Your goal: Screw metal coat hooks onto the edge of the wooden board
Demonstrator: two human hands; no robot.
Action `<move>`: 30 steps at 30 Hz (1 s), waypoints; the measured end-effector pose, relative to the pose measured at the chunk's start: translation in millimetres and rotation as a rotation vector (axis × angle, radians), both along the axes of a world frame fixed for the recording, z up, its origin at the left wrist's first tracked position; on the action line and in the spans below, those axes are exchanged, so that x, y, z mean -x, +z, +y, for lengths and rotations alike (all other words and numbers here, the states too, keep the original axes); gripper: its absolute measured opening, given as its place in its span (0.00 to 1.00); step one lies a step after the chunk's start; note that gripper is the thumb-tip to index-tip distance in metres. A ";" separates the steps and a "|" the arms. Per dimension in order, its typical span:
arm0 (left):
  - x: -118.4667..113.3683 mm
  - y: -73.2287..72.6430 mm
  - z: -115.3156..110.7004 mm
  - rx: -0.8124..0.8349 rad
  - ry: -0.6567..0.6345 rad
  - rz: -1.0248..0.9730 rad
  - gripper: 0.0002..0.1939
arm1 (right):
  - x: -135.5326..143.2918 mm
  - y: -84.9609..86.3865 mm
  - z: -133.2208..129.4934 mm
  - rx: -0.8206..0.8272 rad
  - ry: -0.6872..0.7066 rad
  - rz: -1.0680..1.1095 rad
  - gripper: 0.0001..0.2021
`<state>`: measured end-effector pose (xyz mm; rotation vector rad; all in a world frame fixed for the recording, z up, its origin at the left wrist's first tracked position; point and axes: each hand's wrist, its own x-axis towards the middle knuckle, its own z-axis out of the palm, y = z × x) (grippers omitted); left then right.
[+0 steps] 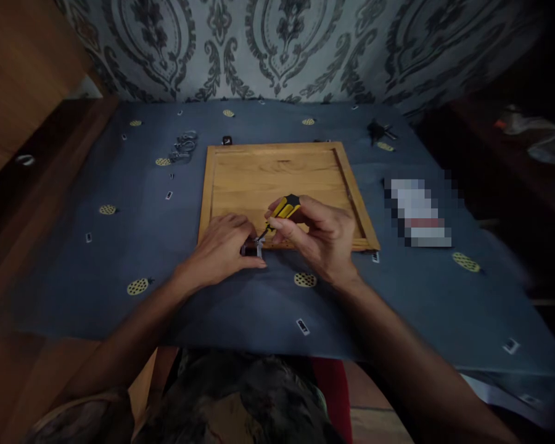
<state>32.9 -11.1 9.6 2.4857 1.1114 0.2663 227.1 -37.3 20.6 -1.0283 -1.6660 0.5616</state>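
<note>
Clothing [240, 401], dark and mottled, is cut off by the bottom of my view, with something red [335, 394] partly hidden behind it. Beyond lies the table [166, 314] under a blue-grey cloth. My left hand [224, 246] is closed around a small metal piece [259, 250] at the near edge of the wooden panel [277, 179]; its fingers cover part of the piece, so I can't make out its full shape. My right hand [326, 237] grips a yellow-and-black screwdriver [282, 211], its shaft slanting down to the metal piece. Whether the tip sits on a screw is too small to tell. The panel lies flat, a raised rim framing its recessed face, the near side partly hidden by both hands. Right of it, a pixelated object [419, 213] is unreadable to me. Farther off are tangled metal-looking pieces [185, 147] on the left and a blurred dark item [379, 131] on the right, then a patterned curtain-like cloth [282, 49].
</note>
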 end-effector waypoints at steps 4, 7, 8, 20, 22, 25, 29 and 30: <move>-0.1 0.6 -0.3 -0.007 0.007 0.013 0.20 | 5.1 -2.6 -2.6 -0.124 -0.095 -0.085 0.12; -0.1 1.0 0.2 0.000 0.015 0.019 0.20 | 7.7 -3.4 -4.2 -0.165 -0.151 -0.135 0.13; -0.2 1.0 0.4 0.001 0.016 0.016 0.20 | 8.0 -3.5 -4.4 -0.164 -0.159 -0.143 0.14; 2.6 -3.7 1.1 -0.011 -0.015 -0.031 0.20 | 3.2 3.3 1.0 0.004 0.008 0.044 0.14; 2.2 -3.2 1.1 -0.003 -0.013 -0.022 0.21 | 3.7 3.2 0.6 -0.006 0.014 0.031 0.15; 1.3 -2.7 1.5 0.004 -0.009 -0.015 0.21 | 4.8 1.9 -0.3 -0.018 -0.018 -0.009 0.15; 0.5 -1.6 1.6 0.004 -0.006 -0.006 0.20 | 5.2 1.3 -0.6 -0.030 -0.078 -0.031 0.15; 0.4 -1.0 1.5 0.003 -0.005 -0.004 0.20 | 4.8 1.7 -0.4 -0.025 -0.077 -0.036 0.15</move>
